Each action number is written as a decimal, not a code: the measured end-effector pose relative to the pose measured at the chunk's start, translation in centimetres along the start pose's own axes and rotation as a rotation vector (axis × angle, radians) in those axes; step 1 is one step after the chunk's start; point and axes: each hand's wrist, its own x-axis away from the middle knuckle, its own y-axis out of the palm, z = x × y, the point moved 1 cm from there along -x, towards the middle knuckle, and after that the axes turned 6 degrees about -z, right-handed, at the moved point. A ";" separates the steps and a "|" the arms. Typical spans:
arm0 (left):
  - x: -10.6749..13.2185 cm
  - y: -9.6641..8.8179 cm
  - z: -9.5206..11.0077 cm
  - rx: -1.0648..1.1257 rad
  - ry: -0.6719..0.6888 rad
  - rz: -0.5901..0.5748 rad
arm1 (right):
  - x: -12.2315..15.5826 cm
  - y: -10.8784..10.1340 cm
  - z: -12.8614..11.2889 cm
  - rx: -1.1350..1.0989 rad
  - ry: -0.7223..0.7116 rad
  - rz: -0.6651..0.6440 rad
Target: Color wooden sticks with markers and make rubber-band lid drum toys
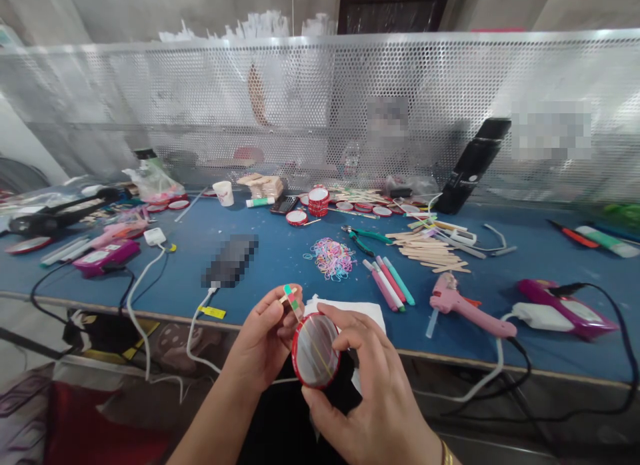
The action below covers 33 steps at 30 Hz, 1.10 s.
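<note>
In my right hand (367,368) is a round, red-rimmed disc (316,352) with a greyish, shiny face, gripped at its edge between thumb and fingers. A thin yellowish line crosses that face. My left hand (267,338) pinches a small piece of wooden stick (290,300) with green and red marks, close to the disc's upper left rim. Whether the stick is fixed to the disc I cannot tell. Both hands are just in front of the table's near edge. Behind them lies a white sheet of paper (373,312).
On the blue table (280,252) lie colourful rubber bands (333,257), several markers (387,285), green-handled pliers (367,238) and craft sticks (427,250). A pink glue gun (470,308) with cables is at right, a phone (230,262) at left. Red-rimmed discs (319,202) are stacked behind, before a perforated metal screen (200,112).
</note>
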 end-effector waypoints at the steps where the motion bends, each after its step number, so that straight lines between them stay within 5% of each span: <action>1: 0.0 0.0 0.0 0.002 0.004 -0.002 | 0.0 0.0 0.0 -0.003 -0.001 0.003; 33: -0.1 0.2 -0.1 -0.014 -0.013 0.031 | -0.1 0.0 0.0 -0.001 -0.020 0.007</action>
